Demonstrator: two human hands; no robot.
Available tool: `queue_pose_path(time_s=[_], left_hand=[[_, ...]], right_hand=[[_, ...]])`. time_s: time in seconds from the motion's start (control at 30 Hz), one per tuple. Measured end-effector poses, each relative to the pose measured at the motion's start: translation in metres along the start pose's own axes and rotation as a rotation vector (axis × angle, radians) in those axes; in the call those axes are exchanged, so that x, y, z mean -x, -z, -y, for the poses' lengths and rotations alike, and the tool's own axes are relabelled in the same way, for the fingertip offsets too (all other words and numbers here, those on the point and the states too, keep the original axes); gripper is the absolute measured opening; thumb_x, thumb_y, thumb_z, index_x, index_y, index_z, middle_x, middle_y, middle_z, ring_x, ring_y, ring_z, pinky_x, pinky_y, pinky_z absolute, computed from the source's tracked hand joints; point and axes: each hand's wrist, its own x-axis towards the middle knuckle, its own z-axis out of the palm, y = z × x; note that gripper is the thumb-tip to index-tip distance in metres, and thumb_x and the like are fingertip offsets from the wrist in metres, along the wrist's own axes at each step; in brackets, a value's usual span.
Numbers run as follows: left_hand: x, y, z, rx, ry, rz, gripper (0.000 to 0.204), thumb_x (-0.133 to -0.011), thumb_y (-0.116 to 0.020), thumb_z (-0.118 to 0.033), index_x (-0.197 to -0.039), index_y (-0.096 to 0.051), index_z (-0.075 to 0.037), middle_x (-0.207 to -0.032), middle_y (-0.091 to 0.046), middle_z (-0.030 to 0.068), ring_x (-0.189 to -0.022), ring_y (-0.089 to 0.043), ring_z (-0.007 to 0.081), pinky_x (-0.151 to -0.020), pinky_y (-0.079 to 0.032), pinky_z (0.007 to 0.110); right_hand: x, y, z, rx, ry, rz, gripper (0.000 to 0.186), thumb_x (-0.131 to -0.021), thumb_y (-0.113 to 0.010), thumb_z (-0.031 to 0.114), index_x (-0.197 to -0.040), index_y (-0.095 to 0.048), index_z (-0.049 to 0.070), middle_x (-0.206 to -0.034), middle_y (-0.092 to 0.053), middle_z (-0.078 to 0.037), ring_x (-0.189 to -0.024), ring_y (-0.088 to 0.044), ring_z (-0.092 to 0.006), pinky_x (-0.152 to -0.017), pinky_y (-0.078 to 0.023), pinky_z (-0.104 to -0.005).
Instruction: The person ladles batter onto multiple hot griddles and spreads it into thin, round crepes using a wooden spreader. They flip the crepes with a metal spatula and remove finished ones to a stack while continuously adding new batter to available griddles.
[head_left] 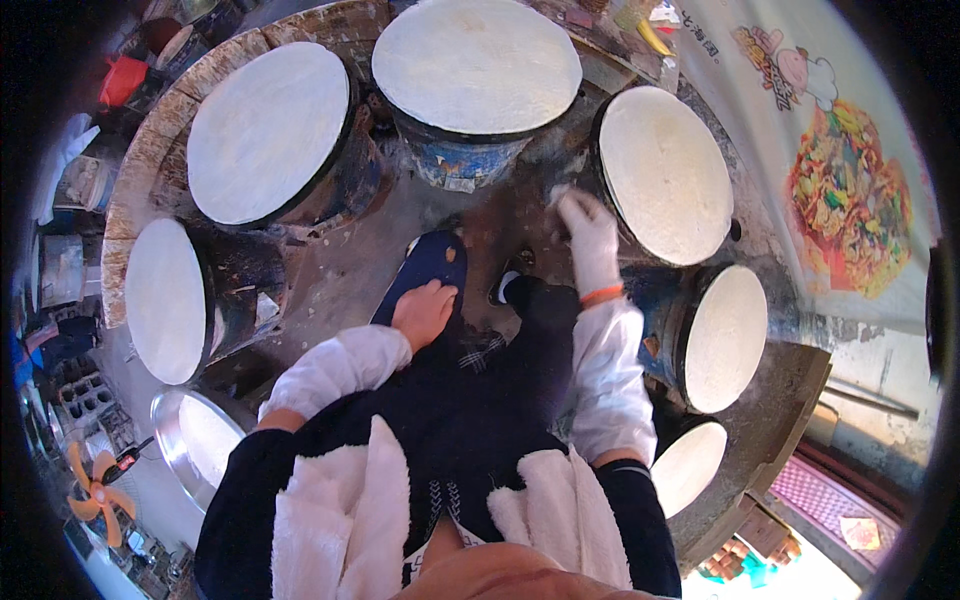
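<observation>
My right hand (pixel 592 230) looks white, coated or gloved, with an orange band at the wrist. Its fingers bend together at the near left edge of a round griddle (pixel 665 175) covered by a pale, thin layer. Blur around the fingertips hides what they hold, if anything. My left hand (pixel 425 312) lies curled on my dark-clothed leg (pixel 480 350), with nothing visible in it. White sleeve covers (pixel 345 368) wrap both forearms. More pale-topped griddles, among them the far one (pixel 477 65) and the far-left one (pixel 268 133), stand in an arc around me.
Dark drum-like stoves (pixel 460 160) carry the griddles. At lower left is a shiny metal pan (pixel 170 445) with white contents, near an orange-bladed fan (pixel 100 492). A worn wooden rim (pixel 140 200) curves along the left. A printed food banner (pixel 850 190) hangs at right.
</observation>
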Motion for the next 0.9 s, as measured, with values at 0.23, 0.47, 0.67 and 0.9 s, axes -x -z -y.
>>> queue_pose_path(time_s=[0.23,0.47,0.67,0.9], left_hand=[[0.012,0.022,0.033,0.0,0.291,-0.082,0.014,-0.093,-0.061,-0.018,-0.101,-0.069,-0.01,-0.086,-0.061,0.0131,-0.078,-0.064,0.0351,-0.067,-0.052,0.046],[0.002,0.049,0.05,0.063,0.395,-0.044,0.014,-0.093,-0.06,-0.015,-0.1,-0.071,-0.009,-0.085,-0.062,0.0145,-0.076,-0.064,0.0349,-0.067,-0.052,0.044],[0.001,0.048,0.062,0.113,0.406,-0.059,0.013,-0.091,-0.062,-0.014,-0.099,-0.071,-0.009,-0.082,-0.062,0.0131,-0.074,-0.064,0.0342,-0.066,-0.052,0.044],[0.006,0.047,0.066,0.121,0.379,-0.075,0.013,-0.09,-0.062,-0.014,-0.1,-0.07,-0.009,-0.081,-0.061,0.0123,-0.073,-0.063,0.0341,-0.066,-0.052,0.044]], right_hand=[[-0.25,0.005,0.066,0.473,0.46,-0.228,0.039,-0.088,-0.07,0.028,-0.117,-0.071,0.002,-0.096,-0.075,-0.014,-0.086,-0.07,-0.0197,-0.08,-0.053,-0.0307],[-0.456,0.015,0.071,1.499,0.382,-0.144,0.053,-0.08,-0.069,0.046,-0.121,-0.071,0.011,-0.117,-0.071,-0.016,-0.112,-0.067,-0.0309,-0.095,-0.051,-0.0379],[-0.483,0.012,0.073,1.769,0.454,0.016,0.045,-0.087,-0.059,0.047,-0.113,-0.074,0.013,-0.118,-0.071,-0.013,-0.113,-0.065,-0.0298,-0.098,-0.048,-0.0378],[-0.442,0.001,0.081,0.63,0.276,-0.235,0.038,-0.077,-0.077,0.032,-0.104,-0.077,0.006,-0.1,-0.076,-0.013,-0.092,-0.071,-0.0208,-0.083,-0.053,-0.033]])
